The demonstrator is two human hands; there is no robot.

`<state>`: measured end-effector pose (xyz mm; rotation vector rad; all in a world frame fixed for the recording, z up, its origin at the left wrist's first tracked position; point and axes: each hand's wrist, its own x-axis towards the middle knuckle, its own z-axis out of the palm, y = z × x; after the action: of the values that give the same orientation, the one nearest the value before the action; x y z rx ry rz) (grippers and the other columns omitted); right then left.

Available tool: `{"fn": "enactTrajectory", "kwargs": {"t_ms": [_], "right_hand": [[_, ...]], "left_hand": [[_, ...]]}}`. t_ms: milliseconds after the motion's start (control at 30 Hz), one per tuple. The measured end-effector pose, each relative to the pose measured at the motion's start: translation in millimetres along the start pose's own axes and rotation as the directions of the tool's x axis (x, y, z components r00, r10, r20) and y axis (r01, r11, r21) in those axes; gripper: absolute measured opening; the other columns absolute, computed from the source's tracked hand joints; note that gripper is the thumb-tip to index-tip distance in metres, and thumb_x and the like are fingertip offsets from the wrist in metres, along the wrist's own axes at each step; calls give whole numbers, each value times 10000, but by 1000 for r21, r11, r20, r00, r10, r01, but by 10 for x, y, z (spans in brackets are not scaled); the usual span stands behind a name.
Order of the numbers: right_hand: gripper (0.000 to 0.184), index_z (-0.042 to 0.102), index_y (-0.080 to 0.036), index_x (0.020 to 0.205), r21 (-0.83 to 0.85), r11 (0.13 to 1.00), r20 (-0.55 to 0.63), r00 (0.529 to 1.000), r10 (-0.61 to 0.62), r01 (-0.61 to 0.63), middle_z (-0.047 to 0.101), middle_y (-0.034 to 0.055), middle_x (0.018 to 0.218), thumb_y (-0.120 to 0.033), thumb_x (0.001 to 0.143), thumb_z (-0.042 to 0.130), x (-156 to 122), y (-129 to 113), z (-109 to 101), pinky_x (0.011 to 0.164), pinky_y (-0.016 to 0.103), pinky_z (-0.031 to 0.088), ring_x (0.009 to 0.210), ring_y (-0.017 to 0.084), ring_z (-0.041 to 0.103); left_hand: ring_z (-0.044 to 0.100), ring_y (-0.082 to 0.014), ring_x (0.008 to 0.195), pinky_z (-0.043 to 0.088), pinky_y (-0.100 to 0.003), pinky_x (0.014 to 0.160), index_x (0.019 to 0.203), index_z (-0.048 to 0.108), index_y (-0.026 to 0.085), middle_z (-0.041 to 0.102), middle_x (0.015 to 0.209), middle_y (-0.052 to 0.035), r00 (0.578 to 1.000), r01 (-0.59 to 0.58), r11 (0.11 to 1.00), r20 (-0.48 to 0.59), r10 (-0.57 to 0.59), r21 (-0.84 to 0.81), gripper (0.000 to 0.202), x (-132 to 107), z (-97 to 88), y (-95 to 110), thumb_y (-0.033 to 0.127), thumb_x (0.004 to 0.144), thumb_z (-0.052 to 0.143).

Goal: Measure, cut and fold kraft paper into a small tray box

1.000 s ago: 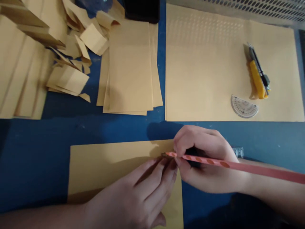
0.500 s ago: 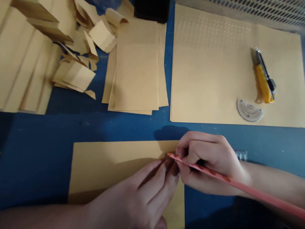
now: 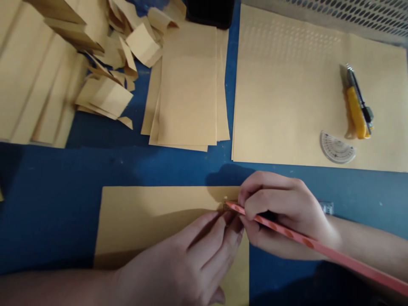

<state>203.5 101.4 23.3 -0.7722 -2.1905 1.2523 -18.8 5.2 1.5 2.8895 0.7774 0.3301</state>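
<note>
A tan paper sheet (image 3: 143, 216) lies on the blue table (image 3: 63, 178) in front of me. My left hand (image 3: 191, 259) rests flat on it, fingers stretched toward its right edge. My right hand (image 3: 283, 216) is closed around a long pink pencil (image 3: 318, 248) whose tip touches the sheet near its upper right corner, just beyond my left fingertips. A clear ruler end (image 3: 327, 207) pokes out from under my right hand.
A large tan sheet (image 3: 287, 97) at the back right carries a yellow utility knife (image 3: 358, 104) and a clear protractor (image 3: 336, 148). A stack of cut sheets (image 3: 188, 93) lies at the back centre. Folded paper pieces (image 3: 47, 68) pile at the back left. A perforated metal panel (image 3: 350, 12) borders the rear.
The pencil's far end has swung down toward me, from nearly level to slanting to the lower right. The view drifted slightly. My left hand stays on the sheet.
</note>
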Motion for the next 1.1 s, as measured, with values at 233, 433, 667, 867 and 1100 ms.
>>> {"fn": "enactTrajectory", "kwargs": {"t_ms": [233, 433, 667, 867, 1100], "right_hand": [[217, 575, -198, 769, -14, 999, -36, 998, 44, -45, 673, 6, 838, -10, 824, 669, 11, 3, 5, 628, 153, 536, 715, 73, 659], [279, 509, -188, 700, -35, 998, -62, 997, 52, -54, 666, -16, 830, -2, 788, 698, -1, 24, 23, 583, 115, 490, 681, 39, 638], [278, 510, -181, 687, -34, 997, -59, 996, 63, -65, 665, -17, 823, -12, 789, 707, 0, 14, 8, 592, 104, 489, 677, 28, 634], [289, 502, -179, 677, -44, 996, -62, 996, 71, -74, 664, -18, 820, -5, 789, 704, -1, 8, 15, 586, 103, 484, 675, 26, 631], [294, 504, -188, 681, -35, 997, -37, 997, 71, -72, 668, -18, 824, -2, 782, 707, -10, 14, -1, 572, 112, 493, 673, 36, 639]], "left_hand": [[505, -344, 1325, 317, -469, 1195, 1431, 610, 14, 633, 1485, -159, 1000, -2, 1000, 29, 2, 10, 728, -3, -20, 0, 614, 1020, 578], [517, -351, 1320, 324, -481, 1190, 1419, 616, -2, 632, 1482, -177, 1000, -12, 1000, 18, 12, 12, 712, 5, -13, -4, 594, 1031, 569], [526, -359, 1319, 324, -490, 1193, 1425, 606, -21, 627, 1484, -192, 1000, -16, 1000, -2, 16, 8, 748, -6, -1, -3, 606, 1017, 585], [519, -359, 1331, 317, -487, 1199, 1423, 607, -18, 624, 1489, -189, 1000, -15, 1000, 8, 15, -1, 740, -4, -7, -2, 602, 1020, 587], [523, -359, 1322, 332, -482, 1184, 1420, 608, -21, 631, 1479, -191, 1000, -10, 1000, 1, 10, -1, 775, 6, 3, -1, 625, 993, 617]]}}
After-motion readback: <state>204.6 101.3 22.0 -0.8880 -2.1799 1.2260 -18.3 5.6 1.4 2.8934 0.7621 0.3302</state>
